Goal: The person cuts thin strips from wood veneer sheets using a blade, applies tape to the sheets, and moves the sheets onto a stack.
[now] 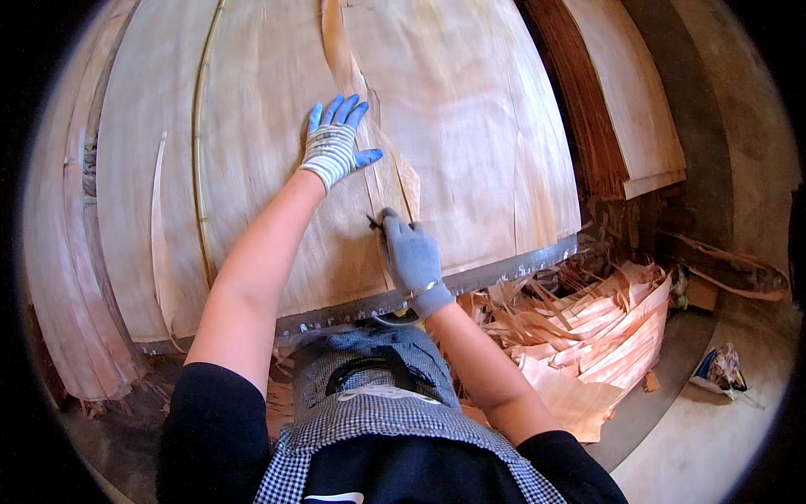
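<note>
A wide pale wood veneer sheet (260,134) lies on the bench before me. My left hand (334,147), in a striped glove with blue fingers, presses flat on it, fingers spread. Beside those fingers runs a lengthwise split, with a loose strip of veneer (337,50) curling up at the far end and a torn flap (406,183) nearer me. My right hand (411,259), in a grey glove, is closed near the front edge, just below the flap. A small dark tool (374,222) juts from its fingers; its exact kind is hidden.
A thin yellowish rod (200,134) lies lengthwise on the left. Stacked veneer (625,92) stands at the far right, more sheets (63,252) at the far left. A heap of veneer scraps (588,336) sits below the bench's dark front edge (512,265); a small bag (720,370) lies on the floor.
</note>
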`<state>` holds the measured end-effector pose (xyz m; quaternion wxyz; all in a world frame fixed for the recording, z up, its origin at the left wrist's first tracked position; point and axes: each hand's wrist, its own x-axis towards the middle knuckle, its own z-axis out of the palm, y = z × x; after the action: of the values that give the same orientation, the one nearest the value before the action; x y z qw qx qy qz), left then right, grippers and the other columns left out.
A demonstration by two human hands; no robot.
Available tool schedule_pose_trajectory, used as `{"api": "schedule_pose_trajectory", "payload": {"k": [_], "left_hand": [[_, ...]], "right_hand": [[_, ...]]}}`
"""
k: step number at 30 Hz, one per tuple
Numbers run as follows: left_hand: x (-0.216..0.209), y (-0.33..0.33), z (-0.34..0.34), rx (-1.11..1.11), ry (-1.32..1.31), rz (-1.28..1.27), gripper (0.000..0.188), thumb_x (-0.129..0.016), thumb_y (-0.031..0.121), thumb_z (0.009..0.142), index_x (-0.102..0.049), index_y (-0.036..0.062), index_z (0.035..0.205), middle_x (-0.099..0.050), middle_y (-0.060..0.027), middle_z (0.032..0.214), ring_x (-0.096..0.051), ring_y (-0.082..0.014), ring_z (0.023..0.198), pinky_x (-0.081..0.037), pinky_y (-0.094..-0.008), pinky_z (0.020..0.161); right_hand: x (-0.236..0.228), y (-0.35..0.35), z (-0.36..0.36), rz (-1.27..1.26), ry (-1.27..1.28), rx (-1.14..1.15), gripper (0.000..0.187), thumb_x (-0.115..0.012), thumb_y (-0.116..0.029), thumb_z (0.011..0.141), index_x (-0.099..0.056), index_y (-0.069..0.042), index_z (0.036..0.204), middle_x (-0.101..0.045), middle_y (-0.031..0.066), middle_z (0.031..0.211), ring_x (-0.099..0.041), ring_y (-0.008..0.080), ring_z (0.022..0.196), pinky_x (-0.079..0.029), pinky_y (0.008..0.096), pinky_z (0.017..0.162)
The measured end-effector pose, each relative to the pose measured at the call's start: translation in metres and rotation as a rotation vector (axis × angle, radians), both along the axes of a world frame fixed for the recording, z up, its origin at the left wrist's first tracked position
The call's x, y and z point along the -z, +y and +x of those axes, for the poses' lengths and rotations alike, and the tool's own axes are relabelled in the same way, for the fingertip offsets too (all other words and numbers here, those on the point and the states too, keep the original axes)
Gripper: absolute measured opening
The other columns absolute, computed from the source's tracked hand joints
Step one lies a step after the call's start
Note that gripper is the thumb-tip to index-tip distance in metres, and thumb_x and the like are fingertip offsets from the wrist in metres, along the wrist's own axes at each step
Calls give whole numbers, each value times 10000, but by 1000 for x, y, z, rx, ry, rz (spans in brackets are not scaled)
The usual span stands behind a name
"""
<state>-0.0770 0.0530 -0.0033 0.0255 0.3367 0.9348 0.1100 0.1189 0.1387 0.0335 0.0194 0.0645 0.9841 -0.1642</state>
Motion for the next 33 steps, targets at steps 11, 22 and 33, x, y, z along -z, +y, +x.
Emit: {"api": "schedule_pose_trajectory", "payload": {"k": [11,22,33], "left_hand": [[15,13,-106,304,622,104,293,-414,113,807,-582,211,1026,-593,-52,1039,-526,-221,1017,-174,-510,1031],[-69,-238,-95,-532,352,-263,247,-495,114,774,-596,88,998,-596,-155,955,-564,-325,861,-419,-435,789],[-41,-542,405,-1513,-357,-782,357,-380,248,874,-466,48,1157,-554,-170,1070,-555,-347,908,-442,-432,759]], "right_hand": [[7,-4,5,69,14,-72,163,-492,-123,749,-487,-85,908,-533,42,1140,-578,218,725,-499,341,563],[15,10,7,-139,-81,-18,276,-526,-128,750,-463,-88,1016,-539,87,1081,-540,279,851,-468,396,673],[4,31,-35,-702,-165,337,169,-544,-158,791,-580,-49,916,-614,126,796,-587,250,634,-457,323,507]]}}
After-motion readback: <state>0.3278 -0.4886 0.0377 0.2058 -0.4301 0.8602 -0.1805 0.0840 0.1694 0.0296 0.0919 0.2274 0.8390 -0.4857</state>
